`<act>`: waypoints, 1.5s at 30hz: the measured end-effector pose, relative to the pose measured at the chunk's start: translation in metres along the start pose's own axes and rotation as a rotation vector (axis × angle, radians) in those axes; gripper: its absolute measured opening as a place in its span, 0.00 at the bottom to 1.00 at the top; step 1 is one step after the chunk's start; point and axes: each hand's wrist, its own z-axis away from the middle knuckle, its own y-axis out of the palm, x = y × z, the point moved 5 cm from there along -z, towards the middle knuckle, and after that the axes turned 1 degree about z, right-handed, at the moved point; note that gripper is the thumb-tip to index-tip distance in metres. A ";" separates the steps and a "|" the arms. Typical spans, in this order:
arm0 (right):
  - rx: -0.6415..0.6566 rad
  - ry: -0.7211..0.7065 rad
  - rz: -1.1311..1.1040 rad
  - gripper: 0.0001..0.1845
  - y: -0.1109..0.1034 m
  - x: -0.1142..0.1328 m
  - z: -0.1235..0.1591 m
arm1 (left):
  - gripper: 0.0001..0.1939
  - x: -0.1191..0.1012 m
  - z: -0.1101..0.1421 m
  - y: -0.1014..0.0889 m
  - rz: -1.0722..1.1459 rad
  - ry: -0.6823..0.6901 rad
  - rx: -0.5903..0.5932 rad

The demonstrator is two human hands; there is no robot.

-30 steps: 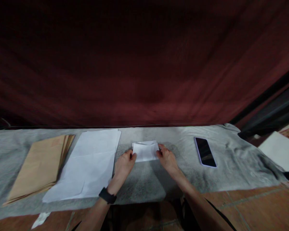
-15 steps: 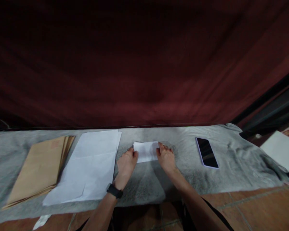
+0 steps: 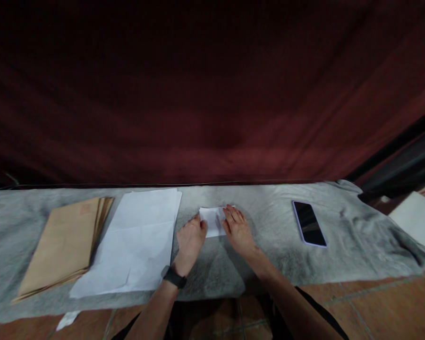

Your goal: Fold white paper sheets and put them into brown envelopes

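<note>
A small folded white paper (image 3: 212, 221) lies on the grey cloth (image 3: 276, 255) in front of me. My left hand (image 3: 190, 240), with a black watch at the wrist, rests at the paper's left edge with fingers curled against it. My right hand (image 3: 238, 228) lies flat over the paper's right half, fingers stretched out and pressing down. Much of the paper is hidden under that hand.
A stack of white sheets (image 3: 138, 241) lies to the left, with brown envelopes (image 3: 65, 243) beyond it. A dark phone (image 3: 309, 223) lies to the right. A white board (image 3: 416, 221) sits at the far right. A dark red curtain (image 3: 212, 94) hangs behind.
My right hand has slid leftward over the folded paper, covering more of it. The left hand has moved in slightly. The paper looks flatter and narrower than before.
</note>
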 end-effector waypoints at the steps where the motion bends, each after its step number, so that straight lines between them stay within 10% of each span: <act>1: 0.014 -0.011 0.002 0.23 0.003 0.002 0.002 | 0.19 0.000 0.000 0.000 -0.002 0.004 -0.004; 9: 0.090 -0.008 0.076 0.27 0.018 0.003 0.008 | 0.18 0.000 0.004 -0.005 -0.023 0.041 -0.141; 18: 0.090 -0.036 0.131 0.28 0.024 0.002 0.012 | 0.27 -0.044 0.014 0.038 0.092 0.518 -0.306; 45: 0.116 0.126 0.177 0.28 -0.006 -0.047 0.018 | 0.33 -0.007 0.011 0.053 0.030 0.287 -0.345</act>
